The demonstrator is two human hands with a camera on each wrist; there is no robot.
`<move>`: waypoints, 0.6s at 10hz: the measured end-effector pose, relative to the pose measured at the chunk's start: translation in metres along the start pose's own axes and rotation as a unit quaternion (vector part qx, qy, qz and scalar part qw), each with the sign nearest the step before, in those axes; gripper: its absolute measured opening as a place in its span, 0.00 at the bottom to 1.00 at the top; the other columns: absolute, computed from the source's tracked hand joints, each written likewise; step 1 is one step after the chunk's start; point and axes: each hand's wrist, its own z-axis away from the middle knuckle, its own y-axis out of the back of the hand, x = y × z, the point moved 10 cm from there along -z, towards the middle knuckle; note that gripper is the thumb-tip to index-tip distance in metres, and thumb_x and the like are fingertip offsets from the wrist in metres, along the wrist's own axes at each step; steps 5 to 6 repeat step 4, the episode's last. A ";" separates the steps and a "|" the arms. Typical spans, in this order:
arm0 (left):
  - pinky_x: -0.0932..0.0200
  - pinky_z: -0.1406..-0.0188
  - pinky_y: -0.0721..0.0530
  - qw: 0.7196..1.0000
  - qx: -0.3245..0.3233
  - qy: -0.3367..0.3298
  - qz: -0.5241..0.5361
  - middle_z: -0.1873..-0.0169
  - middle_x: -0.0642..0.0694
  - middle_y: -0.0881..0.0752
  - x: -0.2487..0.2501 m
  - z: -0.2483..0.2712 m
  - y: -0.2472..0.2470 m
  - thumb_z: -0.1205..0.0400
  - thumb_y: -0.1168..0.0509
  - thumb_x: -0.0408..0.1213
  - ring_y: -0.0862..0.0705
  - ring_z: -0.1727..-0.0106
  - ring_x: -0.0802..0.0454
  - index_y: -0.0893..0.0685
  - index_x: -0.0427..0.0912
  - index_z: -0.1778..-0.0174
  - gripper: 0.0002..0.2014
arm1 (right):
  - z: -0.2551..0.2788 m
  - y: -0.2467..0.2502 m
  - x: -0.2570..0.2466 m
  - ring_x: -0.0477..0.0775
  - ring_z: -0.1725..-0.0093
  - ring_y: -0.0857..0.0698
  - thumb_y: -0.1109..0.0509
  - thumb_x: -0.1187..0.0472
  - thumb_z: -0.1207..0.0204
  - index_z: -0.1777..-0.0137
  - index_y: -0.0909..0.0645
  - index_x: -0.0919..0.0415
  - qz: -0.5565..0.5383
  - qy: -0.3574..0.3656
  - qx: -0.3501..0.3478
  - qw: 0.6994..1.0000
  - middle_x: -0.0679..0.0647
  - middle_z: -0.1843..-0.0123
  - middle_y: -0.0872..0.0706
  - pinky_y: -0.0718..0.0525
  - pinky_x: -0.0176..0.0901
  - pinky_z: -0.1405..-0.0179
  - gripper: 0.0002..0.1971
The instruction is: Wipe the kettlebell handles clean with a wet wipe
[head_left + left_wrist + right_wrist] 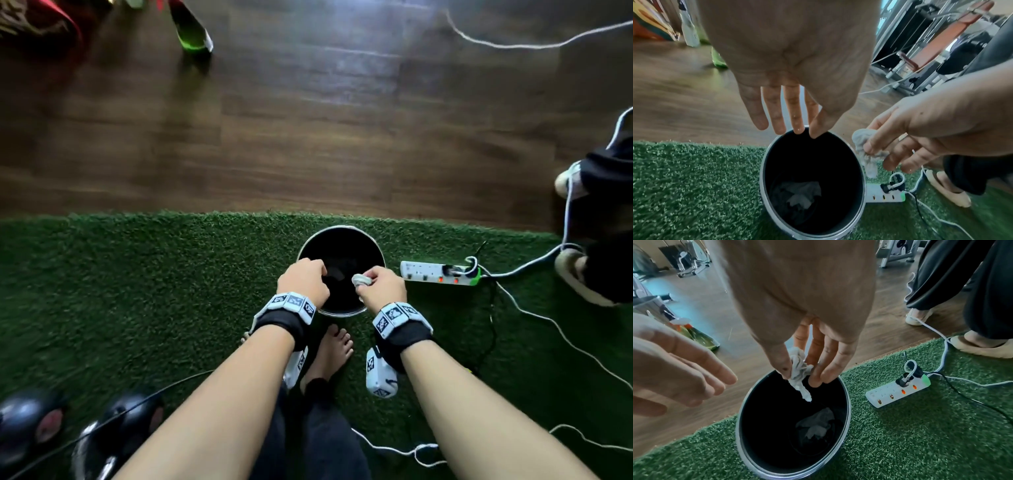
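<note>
A home gym: exercise machines (920, 53) stand on a wood-plank floor (308, 137), with an artificial-grass mat (137, 291) and black kettlebells (30, 425) on it.

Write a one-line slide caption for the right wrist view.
Right hand pinches a crumpled wet wipe above the open bin, where another wipe already lies.

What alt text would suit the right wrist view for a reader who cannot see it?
The right hand pinches a crumpled wet wipe over an open black bin holding another wipe. The left hand hovers open nearby; a power strip lies on green turf.
</note>
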 end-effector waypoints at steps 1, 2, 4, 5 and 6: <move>0.46 0.37 0.17 1.000 -0.018 -0.001 -0.018 0.35 0.44 0.16 -0.009 -0.020 -0.025 0.20 0.35 0.36 0.16 0.34 0.40 0.15 0.50 0.34 0.18 | -0.032 -0.024 0.008 0.61 0.43 0.11 0.24 0.60 0.28 0.44 0.12 0.52 0.005 -0.017 -0.010 1.000 0.58 0.44 0.09 0.15 0.44 0.45 0.13; 0.45 0.37 0.17 0.999 -0.029 0.001 -0.023 0.34 0.44 0.17 -0.014 -0.027 -0.033 0.20 0.35 0.35 0.16 0.33 0.39 0.15 0.49 0.33 0.19 | -0.046 -0.038 0.005 0.61 0.37 0.12 0.24 0.61 0.27 0.32 0.15 0.51 0.004 -0.023 -0.032 0.999 0.58 0.37 0.10 0.15 0.48 0.35 0.22; 0.45 0.38 0.16 1.000 -0.002 0.001 -0.012 0.36 0.44 0.16 -0.021 -0.022 -0.008 0.21 0.35 0.35 0.15 0.36 0.39 0.15 0.50 0.35 0.18 | -0.039 -0.037 -0.009 0.56 0.33 0.14 0.26 0.64 0.28 0.32 0.14 0.52 0.011 -0.005 -0.041 0.999 0.54 0.34 0.11 0.18 0.43 0.32 0.23; 0.45 0.38 0.16 1.000 -0.002 0.001 -0.012 0.36 0.44 0.16 -0.021 -0.022 -0.008 0.21 0.35 0.35 0.15 0.36 0.39 0.15 0.50 0.35 0.18 | -0.039 -0.037 -0.009 0.56 0.33 0.14 0.26 0.64 0.28 0.32 0.14 0.52 0.011 -0.005 -0.041 0.999 0.54 0.34 0.11 0.18 0.43 0.32 0.23; 0.45 0.38 0.16 1.000 -0.002 0.001 -0.012 0.36 0.44 0.16 -0.021 -0.022 -0.008 0.21 0.35 0.35 0.15 0.36 0.39 0.15 0.50 0.35 0.18 | -0.039 -0.037 -0.009 0.56 0.33 0.14 0.26 0.64 0.28 0.32 0.14 0.52 0.011 -0.005 -0.041 0.999 0.54 0.34 0.11 0.18 0.43 0.32 0.23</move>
